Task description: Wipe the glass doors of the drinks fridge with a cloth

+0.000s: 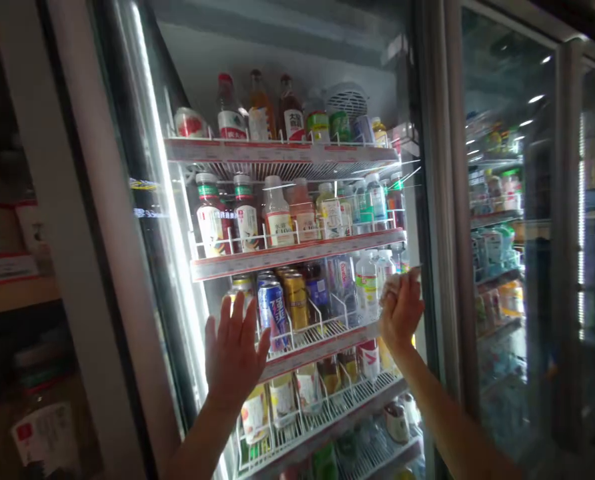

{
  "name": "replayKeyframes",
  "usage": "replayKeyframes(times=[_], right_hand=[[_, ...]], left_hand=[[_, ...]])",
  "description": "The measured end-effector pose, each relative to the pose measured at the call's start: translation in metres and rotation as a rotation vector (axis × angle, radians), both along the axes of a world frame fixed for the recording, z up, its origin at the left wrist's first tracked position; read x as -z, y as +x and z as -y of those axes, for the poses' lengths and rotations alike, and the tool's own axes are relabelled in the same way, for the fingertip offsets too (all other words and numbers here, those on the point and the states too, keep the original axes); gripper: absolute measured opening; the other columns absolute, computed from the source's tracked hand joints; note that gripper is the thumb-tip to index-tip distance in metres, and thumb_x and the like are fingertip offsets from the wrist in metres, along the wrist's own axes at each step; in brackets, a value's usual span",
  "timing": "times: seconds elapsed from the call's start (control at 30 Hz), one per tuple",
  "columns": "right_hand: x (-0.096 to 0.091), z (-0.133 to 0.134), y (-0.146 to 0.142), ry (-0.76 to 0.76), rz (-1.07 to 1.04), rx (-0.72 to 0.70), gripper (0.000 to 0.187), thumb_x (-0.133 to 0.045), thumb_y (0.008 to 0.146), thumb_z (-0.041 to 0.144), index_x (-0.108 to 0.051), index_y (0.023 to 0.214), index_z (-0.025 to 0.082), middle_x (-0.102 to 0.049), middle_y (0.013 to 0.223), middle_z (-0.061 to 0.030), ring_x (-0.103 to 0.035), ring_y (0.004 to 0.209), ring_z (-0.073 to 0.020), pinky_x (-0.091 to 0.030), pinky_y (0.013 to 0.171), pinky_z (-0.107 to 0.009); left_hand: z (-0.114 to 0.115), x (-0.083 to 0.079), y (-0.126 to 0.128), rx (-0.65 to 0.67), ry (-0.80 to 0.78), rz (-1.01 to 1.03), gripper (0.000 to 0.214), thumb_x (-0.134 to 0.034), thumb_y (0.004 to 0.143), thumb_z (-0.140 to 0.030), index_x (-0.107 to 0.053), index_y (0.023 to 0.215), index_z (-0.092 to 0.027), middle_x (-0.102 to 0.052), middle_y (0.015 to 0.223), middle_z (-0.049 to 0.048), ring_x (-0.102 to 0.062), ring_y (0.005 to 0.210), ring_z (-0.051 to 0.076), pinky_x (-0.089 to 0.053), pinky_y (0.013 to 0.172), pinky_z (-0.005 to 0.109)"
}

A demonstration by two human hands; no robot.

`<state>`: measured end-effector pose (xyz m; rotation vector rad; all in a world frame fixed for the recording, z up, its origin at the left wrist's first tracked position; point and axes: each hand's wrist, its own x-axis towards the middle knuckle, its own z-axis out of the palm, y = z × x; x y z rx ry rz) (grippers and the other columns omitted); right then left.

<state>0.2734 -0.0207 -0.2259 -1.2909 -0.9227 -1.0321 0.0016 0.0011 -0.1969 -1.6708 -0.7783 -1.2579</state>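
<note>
My left hand (pixel 238 353) is open, fingers spread, held up in front of the glass door (pixel 287 43) of a lit drinks cooler. Whether its palm presses on the glass I cannot tell. Behind its fingers stand a blue can (pixel 272 308) and a gold can (pixel 296 300). Near the door's right side, my right hand (pixel 403 313) is closed around a crumpled white cloth (pixel 392 283), perhaps a tissue. Its fist is at the glass, close to the dark right door frame (pixel 425 267). Clear bottles (pixel 366 283) show through the glass beside that hand.
Wire shelves with red-edged price strips (pixel 297 255) carry several bottles and cans. A bright light strip (pixel 160 160) runs down the cooler's left side. More glass-fronted coolers (pixel 500 133) stand at the right. Shelves with packaged goods (pixel 7 233) are at the left.
</note>
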Motion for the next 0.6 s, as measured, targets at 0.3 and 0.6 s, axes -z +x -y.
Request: replayKeyframes(times=[0.3,0.6], right_hand=[[0.004,-0.001,0.010,-0.008,0.203,-0.124,0.058,-0.038,0.089,0.025,-0.023,0.145,0.026,-0.038,0.145,-0.0101,-0.033,0.134,-0.0279,-0.027,0.104,-0.056],[0.021,0.005,0.053,-0.099,0.422,-0.249,0.063,-0.045,0.087,0.023,-0.020,0.144,0.033,-0.038,0.145,-0.0049,-0.034,0.134,-0.0258,-0.025,0.107,-0.054]], left_hand=[[0.008,0.007,0.009,-0.062,-0.097,0.063,0.069,-0.047,0.088,-0.029,-0.009,0.146,-0.026,-0.017,0.153,0.0074,-0.016,0.140,0.026,-0.015,0.113,0.049],[0.019,0.048,0.055,-0.167,-0.192,0.235,0.070,-0.043,0.090,-0.033,-0.003,0.146,-0.023,-0.011,0.153,0.0126,-0.010,0.141,0.031,-0.014,0.110,0.059]])
